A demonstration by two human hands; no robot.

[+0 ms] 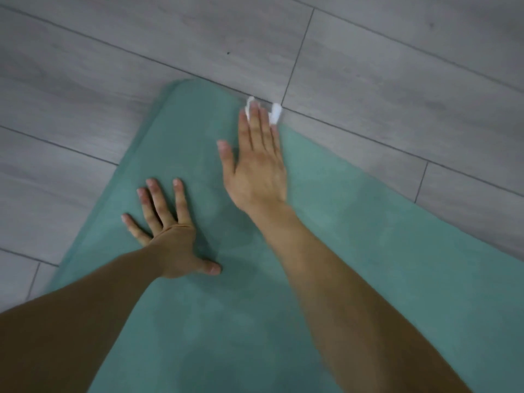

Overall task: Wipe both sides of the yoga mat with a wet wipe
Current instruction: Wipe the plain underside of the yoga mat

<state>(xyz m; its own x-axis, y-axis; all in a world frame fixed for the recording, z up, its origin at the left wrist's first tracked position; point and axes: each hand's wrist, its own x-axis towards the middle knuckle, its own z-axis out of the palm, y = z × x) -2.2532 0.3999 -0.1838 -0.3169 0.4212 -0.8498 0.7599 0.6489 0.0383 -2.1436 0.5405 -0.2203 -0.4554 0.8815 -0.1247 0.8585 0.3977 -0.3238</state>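
On the grey plank floor (85, 89) lies a teal yoga mat (255, 321), spread flat, with its rounded far end toward the top of the head view and its length running down and to the right out of the picture. No brand, label or writing can be read on the mat or anywhere else; the surface shows only faint darker and lighter patches. At the mat's far right edge the right hand (256, 165) lies stretched out palm down, fingers long and close together, thumb held out to the side. Under its fingertips is the white wet wipe (276, 112), pressed against the mat rather than gripped; bits of the wipe stick out past the fingertips, right where the mat meets the floor. That part of the picture is a little blurred. Nearer the person and toward the mat's left edge, the left hand (170, 236) rests flat on the mat with fingers spread wide and nothing under or in it. Both forearms are bare.
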